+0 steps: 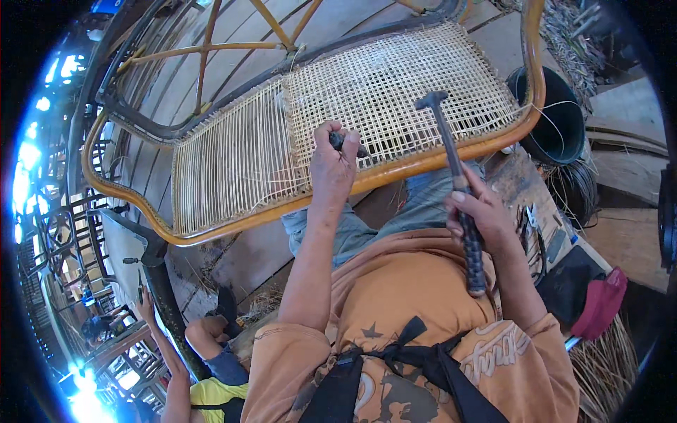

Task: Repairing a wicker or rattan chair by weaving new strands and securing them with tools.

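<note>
My right hand (482, 215) is closed around the dark wrapped handle of a hammer (447, 134), its metal head raised over the front right of a woven cane panel (395, 77). Between the thumb and fingers of my left hand (334, 168) is a short dark tool (337, 141), its end pointing right at the panel's near edge; its exact kind does not show. The panel sits in a curved rattan frame (395, 174) across my lap. Its right part is a cross-woven grid, while the left part (233, 158) has mostly strands running one way.
A black bucket (564, 130) stands beyond the frame's right end. Small tools (530, 218) and a dark red cloth (599, 303) lie on the wooden bench at my right. Another person (218, 391) sits at lower left, near a dark curved frame. Plank flooring (247, 271) shows below.
</note>
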Demonstrator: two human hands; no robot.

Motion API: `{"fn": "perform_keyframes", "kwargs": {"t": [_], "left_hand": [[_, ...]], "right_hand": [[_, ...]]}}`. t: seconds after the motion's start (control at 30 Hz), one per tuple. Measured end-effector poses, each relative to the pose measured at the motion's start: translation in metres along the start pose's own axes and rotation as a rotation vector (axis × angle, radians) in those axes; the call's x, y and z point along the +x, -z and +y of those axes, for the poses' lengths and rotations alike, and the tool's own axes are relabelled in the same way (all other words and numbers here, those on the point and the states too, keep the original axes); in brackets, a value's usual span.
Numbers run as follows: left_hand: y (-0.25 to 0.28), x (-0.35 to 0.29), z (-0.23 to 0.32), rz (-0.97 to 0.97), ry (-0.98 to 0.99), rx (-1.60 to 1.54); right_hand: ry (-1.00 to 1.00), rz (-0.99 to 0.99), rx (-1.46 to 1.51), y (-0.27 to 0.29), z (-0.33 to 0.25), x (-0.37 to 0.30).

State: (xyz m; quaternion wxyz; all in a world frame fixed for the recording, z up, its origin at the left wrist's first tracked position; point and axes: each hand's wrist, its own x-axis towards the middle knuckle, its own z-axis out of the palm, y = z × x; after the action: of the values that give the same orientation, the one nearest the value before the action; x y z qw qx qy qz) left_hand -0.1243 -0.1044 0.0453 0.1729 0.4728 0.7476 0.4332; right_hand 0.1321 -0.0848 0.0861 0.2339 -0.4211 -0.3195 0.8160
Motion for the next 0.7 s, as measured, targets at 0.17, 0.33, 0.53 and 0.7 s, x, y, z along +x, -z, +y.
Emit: {"fn": "perform_keyframes", "kwargs": {"t": [0.17, 0.33, 0.53, 0.7], "left_hand": [[0.003, 0.024, 0.025, 0.022, 0.181, -0.339], [-0.024, 0.043, 0.019, -0.084, 0.153, -0.318], [-0.031, 0.040, 0.017, -0.090, 0.206, -0.477], [-0.037, 0.042, 0.010, -0.132, 0.147, -0.408]], "right_hand": [[-0.011, 0.029, 0.159, -0.006, 0.003, 0.013], [0.033, 0.025, 0.194, -0.004, 0.019, 0.036], [0.017, 0.061, 0.179, 0.001, 0.024, 0.038], [0.001, 0.090, 0.154, 0.009, 0.028, 0.043]]}}
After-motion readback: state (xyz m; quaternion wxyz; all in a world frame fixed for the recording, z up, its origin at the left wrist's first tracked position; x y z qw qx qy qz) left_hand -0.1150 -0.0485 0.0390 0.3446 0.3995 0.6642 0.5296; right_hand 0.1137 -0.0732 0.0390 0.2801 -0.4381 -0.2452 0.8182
